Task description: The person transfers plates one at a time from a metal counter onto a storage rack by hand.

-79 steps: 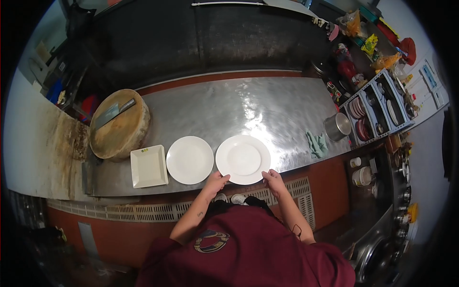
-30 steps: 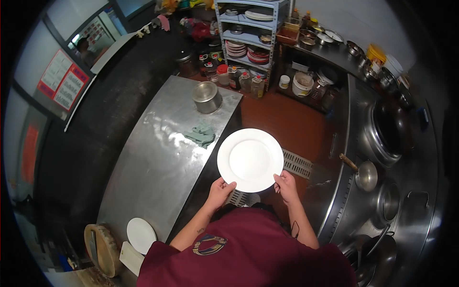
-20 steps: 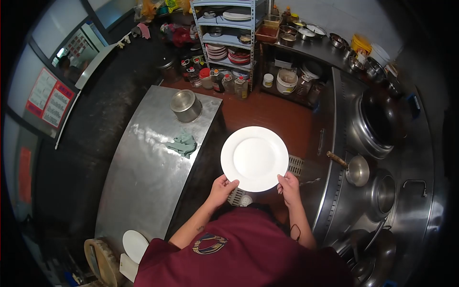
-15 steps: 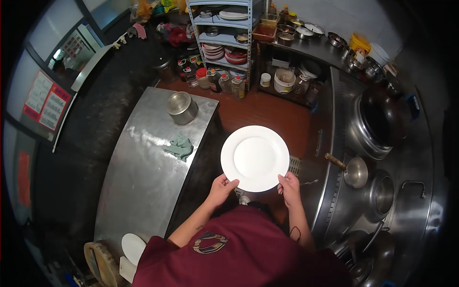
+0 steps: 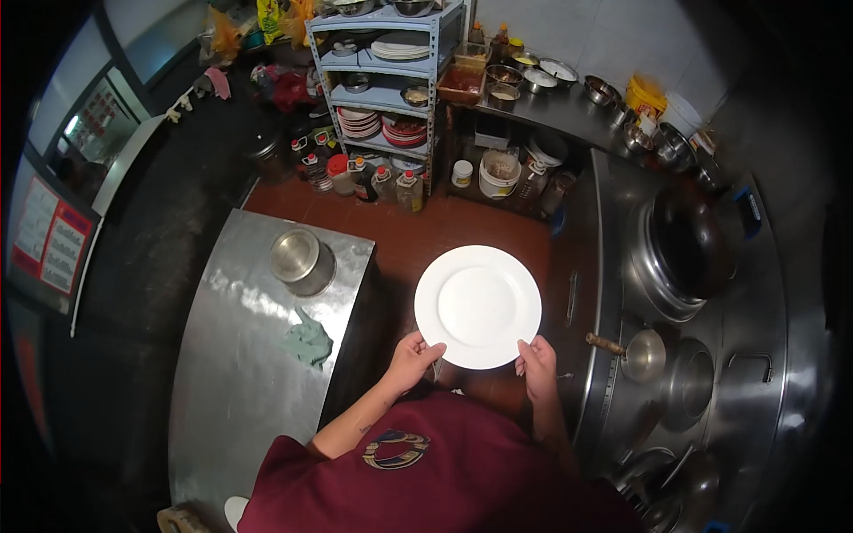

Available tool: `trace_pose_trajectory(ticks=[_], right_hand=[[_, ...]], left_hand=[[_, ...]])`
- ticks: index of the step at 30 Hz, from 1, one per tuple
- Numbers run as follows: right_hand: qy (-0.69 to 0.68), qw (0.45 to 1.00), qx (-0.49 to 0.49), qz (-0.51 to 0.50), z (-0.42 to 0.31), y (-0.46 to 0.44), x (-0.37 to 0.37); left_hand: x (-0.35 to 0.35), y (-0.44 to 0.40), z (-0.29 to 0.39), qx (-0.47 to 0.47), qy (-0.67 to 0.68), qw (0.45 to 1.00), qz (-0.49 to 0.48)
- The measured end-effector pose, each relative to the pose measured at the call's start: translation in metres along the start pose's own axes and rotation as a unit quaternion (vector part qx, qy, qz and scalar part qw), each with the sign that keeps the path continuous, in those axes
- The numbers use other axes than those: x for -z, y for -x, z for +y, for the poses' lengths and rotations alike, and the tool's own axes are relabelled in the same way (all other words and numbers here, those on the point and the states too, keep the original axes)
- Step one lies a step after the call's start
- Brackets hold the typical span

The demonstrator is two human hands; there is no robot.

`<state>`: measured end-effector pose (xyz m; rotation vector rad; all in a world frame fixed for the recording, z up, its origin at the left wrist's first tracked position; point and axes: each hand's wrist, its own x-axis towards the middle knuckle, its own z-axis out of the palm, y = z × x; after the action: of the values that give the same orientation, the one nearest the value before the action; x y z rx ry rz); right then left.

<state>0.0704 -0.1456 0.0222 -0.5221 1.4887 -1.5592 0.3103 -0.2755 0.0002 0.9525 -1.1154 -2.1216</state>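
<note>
A round white plate (image 5: 478, 306) with a wide rim is held out in front of my body, its inner face turned up and bare. My left hand (image 5: 415, 360) grips the lower left of the rim, thumb on top and fingers underneath. On the lower right of the rim, my right hand (image 5: 537, 364) pinches the plate the same way. Below the plate lies red-brown floor (image 5: 426, 238). To the left, a steel table (image 5: 235, 355) bears a lidded metal pot (image 5: 302, 263) and a crumpled green cloth (image 5: 309, 339).
On the right runs a steel stove (image 5: 746, 329) with a large wok (image 5: 689, 244) and a wooden-handled ladle (image 5: 643, 355). A shelf rack (image 5: 382, 93) with stacked plates stands at the back. Several bottles (image 5: 409, 190) sit on the floor by it. Bowls (image 5: 601, 90) line the back counter.
The camera view has shifted, so the table, rack and stove appear further left, and the table and rack lower. Both hands keep their hold on the plate, which appears slightly lower.
</note>
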Motion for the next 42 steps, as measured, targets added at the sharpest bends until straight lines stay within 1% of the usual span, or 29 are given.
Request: trace_pose_trajectory(ticks=[2,5,8,14,17,19,23,26,29,32,34,38,41,42], right_hand=[[0.008,1.000,0.014,0.002,-0.009,-0.023,-0.007],[0.022,0.999,0.028,0.007,-0.025,-0.060,-0.024],[0.050,0.998,0.011,0.026,-0.041,-0.092,-0.045],[0.053,0.998,0.033,0.014,-0.057,-0.151,-0.087],[0.029,0.999,0.036,0.012,-0.053,-0.177,-0.100],[0.033,0.999,0.021,0.008,-0.060,-0.188,-0.110],[0.037,0.999,0.000,-0.008,-0.063,-0.221,-0.117],[0.055,0.998,-0.005,-0.010,-0.070,-0.250,-0.127],[0.045,0.998,-0.030,-0.020,-0.067,-0.289,-0.131],[0.058,0.995,-0.044,-0.064,-0.081,-0.333,-0.136],[0.051,0.994,-0.029,-0.095,-0.086,-0.369,-0.139],[0.016,0.989,-0.012,-0.149,-0.108,-0.443,-0.145],[0.016,0.986,-0.017,-0.164,-0.130,-0.489,-0.150],[0.014,0.985,-0.017,-0.169,-0.135,-0.504,-0.150]], left_hand=[[-0.007,-0.019,0.029,-0.004,0.032,0.999,-0.009],[0.001,-0.055,0.053,-0.010,0.029,0.999,-0.020],[0.017,-0.092,0.063,-0.033,0.038,0.998,-0.029],[0.051,-0.142,0.095,-0.019,0.022,0.999,-0.013],[0.051,-0.154,0.118,-0.044,0.047,0.998,0.005],[0.050,-0.159,0.134,-0.037,0.047,0.998,0.021],[0.059,-0.186,0.132,-0.047,0.041,0.996,0.065],[0.070,-0.207,0.135,-0.040,0.057,0.996,0.055],[0.076,-0.232,0.139,-0.052,0.038,0.995,0.072],[0.080,-0.267,0.145,-0.049,0.011,0.992,0.113],[0.078,-0.293,0.155,-0.060,0.024,0.990,0.126],[0.060,-0.342,0.196,-0.059,0.033,0.984,0.164],[0.054,-0.383,0.212,-0.078,0.017,0.980,0.181],[0.048,-0.394,0.221,-0.081,0.030,0.979,0.187]])
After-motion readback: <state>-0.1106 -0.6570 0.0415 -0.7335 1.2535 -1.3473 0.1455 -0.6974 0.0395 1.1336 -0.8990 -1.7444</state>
